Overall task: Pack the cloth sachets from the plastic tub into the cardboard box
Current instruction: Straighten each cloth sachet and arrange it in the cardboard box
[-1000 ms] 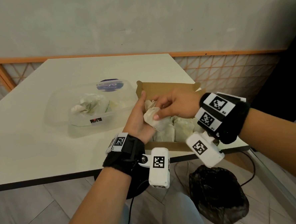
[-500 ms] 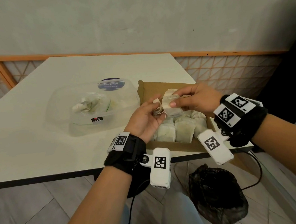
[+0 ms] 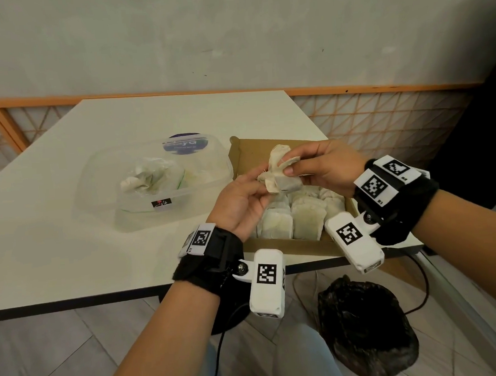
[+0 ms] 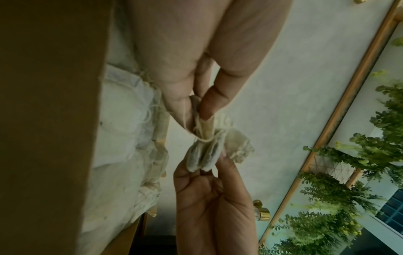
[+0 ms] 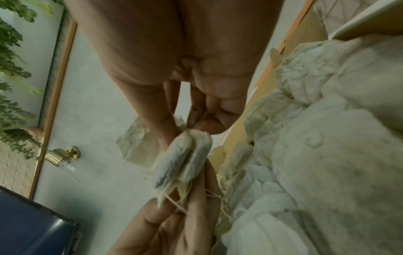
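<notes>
Sachet lifted higher above cardboard box, both hands pinching.

A pale grey plaster wall fills the far side of the room, mottled and evenly lit. Along its foot runs an orange-framed lattice panel with a diagonal grid. A white table with a dark edge stands in front of it, one corner pointing toward the wall. The floor is grey wood-look planks laid at angles. Under the table lies a black bag, with a black cable looping beside it. The wrist views show green foliage by the frame and a brass fitting on the wall
</notes>
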